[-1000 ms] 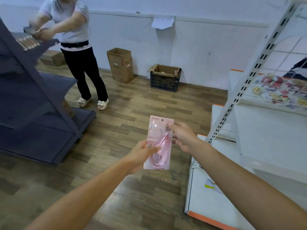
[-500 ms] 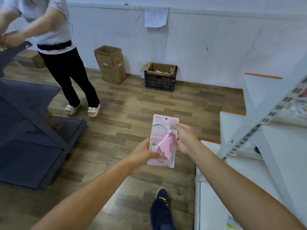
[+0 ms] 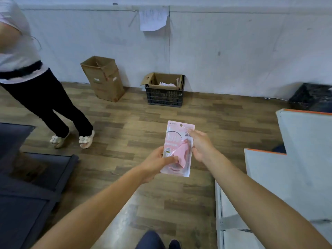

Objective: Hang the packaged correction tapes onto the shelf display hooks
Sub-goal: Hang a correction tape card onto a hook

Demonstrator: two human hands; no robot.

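Observation:
A pink packaged correction tape [image 3: 177, 141] is held upright in front of me over the wooden floor, its hang hole at the top. My left hand [image 3: 156, 163] grips the pack's lower left edge, thumb across the front. My right hand [image 3: 201, 144] holds its right edge. The white shelf unit [image 3: 291, 169] with orange trim stands at the right; no display hooks are in view.
Another person in a white top and black trousers [image 3: 45, 101] stands at the left. A brown cardboard box [image 3: 103, 78] and a black crate [image 3: 164, 94] holding a carton sit by the far wall. A dark blue shelf base [image 3: 27, 186] lies at the left, another black crate [image 3: 310, 97] far right.
The view has swung left and down, so the white shelf upright and hooks have left the frame. Both hands still hold the pink pack, now lower in the picture.

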